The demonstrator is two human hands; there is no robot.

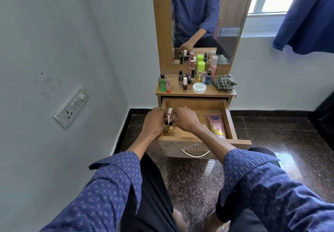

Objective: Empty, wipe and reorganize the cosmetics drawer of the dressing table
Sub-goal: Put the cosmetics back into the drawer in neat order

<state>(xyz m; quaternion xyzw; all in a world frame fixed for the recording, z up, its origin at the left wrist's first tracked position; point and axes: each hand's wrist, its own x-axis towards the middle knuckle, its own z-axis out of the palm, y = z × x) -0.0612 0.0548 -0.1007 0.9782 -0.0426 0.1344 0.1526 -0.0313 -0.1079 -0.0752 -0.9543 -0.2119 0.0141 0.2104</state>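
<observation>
Arranging small bottles in the open drawer was the step judged to be in hand, seen from the single head view. Both hands were reached into the front left corner of the pale wooden pull-out drawer (228, 121) of the dressing table. The left hand (153, 123) was curled round a cluster of small nail-polish bottles with yellow and green bodies (169, 126), and the fingers of the right hand (186, 118) were pinched on the caps of the same cluster. Exactly how many bottles were held could not be told, since the fingers hid most of them.

For the step to be done well, the bottles would be best kept upright, set touching one another against the left wall, and released only once steady, so that none was tipped.

A pink squeeze tube with a blue label (216, 126) was laid flat along the right side of the drawer, well apart from the hands. Most of the drawer floor between was bare wood.

On the wooden tabletop (180, 93) above, more bottles, a round white jar (199, 87) and a crumpled checked green-grey cloth (224, 82) were left waiting, so the reorganizing was judged to be only begun.
</observation>
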